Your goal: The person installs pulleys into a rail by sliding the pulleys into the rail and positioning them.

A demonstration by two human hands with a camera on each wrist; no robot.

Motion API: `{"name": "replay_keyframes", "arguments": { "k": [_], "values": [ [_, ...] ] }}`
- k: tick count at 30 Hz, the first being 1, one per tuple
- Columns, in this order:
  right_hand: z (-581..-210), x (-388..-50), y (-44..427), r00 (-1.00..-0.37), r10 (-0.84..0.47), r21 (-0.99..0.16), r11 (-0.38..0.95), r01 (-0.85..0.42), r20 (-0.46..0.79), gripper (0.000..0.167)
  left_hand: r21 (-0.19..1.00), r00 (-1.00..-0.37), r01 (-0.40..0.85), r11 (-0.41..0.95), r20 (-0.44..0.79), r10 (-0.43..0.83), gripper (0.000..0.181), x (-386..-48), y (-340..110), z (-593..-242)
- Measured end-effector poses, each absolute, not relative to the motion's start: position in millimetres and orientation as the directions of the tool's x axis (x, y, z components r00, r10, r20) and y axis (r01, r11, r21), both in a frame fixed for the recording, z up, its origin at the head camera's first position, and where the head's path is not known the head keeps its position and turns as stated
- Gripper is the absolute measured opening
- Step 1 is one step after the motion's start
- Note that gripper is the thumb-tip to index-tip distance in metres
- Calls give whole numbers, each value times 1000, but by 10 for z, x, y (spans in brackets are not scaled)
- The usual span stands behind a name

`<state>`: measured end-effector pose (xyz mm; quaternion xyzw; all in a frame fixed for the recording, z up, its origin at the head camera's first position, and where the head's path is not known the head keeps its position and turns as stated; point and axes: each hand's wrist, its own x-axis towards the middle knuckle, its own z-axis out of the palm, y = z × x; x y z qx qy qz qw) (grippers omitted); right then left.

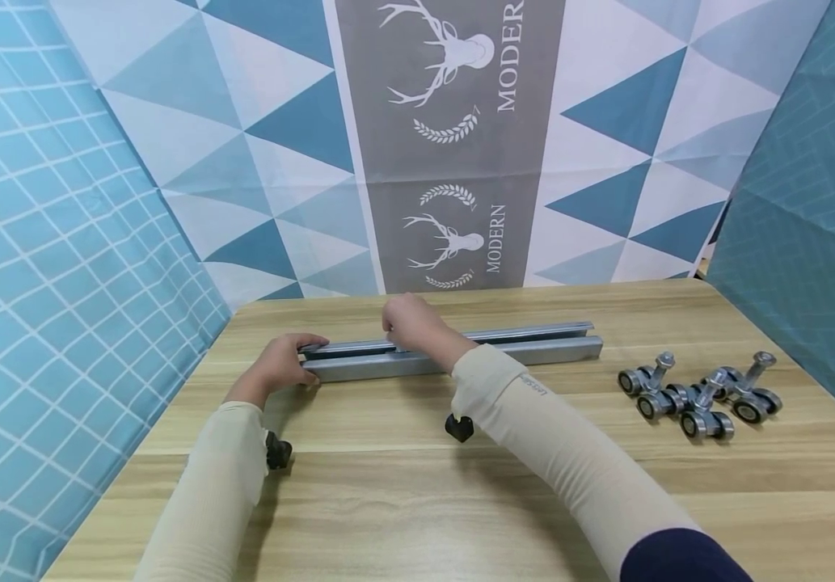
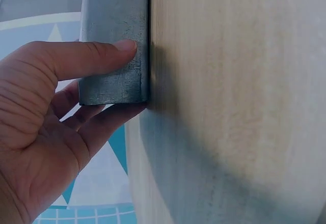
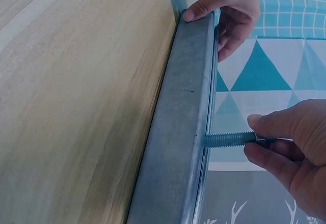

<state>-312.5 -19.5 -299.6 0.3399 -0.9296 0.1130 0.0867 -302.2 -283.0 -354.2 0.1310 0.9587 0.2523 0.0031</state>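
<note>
A grey metal channel rail (image 1: 453, 356) lies lengthwise on the wooden table, its slot facing up. My left hand (image 1: 279, 364) grips the rail's left end; in the left wrist view the thumb (image 2: 109, 58) presses the side wall and other fingers reach around the end. Over the slot, left of the rail's middle, is my right hand (image 1: 417, 323). In the right wrist view its thumb and fingers pinch the top of a threaded bolt (image 3: 226, 140) that stands out of the slot. Whatever the bolt joins inside the rail is hidden.
Three roller trolleys (image 1: 708, 412) with small wheels and upright bolts sit right of the rail on the wooden table (image 1: 388, 501). Patterned cloths (image 1: 453, 162) hang behind and at both sides. A black wrist device (image 1: 459, 427) shows under the right sleeve.
</note>
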Motion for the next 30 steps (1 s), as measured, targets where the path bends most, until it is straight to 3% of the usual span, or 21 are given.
{"name": "replay_keyframes", "arguments": {
  "k": [10, 13, 21, 25, 30],
  "values": [
    [-3014, -3132, -273, -743, -622, -133, 737, -662, 247, 54, 513, -969, 232, 827, 46, 244, 68, -3019, -2858, -3558],
    [-3025, -3132, -283, -745, -617, -149, 736, -660, 254, 48, 525, -970, 226, 820, 44, 239, 67, -3024, -2867, -3570],
    [-3097, -3165, -211, -789, -560, -358, 704, -614, 254, 13, 561, -973, 206, 802, 31, 229, 67, -3032, -2894, -3601],
    [-3089, -3177, -159, -801, -546, -425, 682, -595, 245, 17, 572, -973, 202, 795, 28, 227, 67, -3033, -2886, -3585],
    [-3053, -3172, -158, -791, -563, -409, 680, -609, 241, 16, 579, -974, 194, 792, 18, 225, 67, -3035, -2872, -3561]
  ]
}}
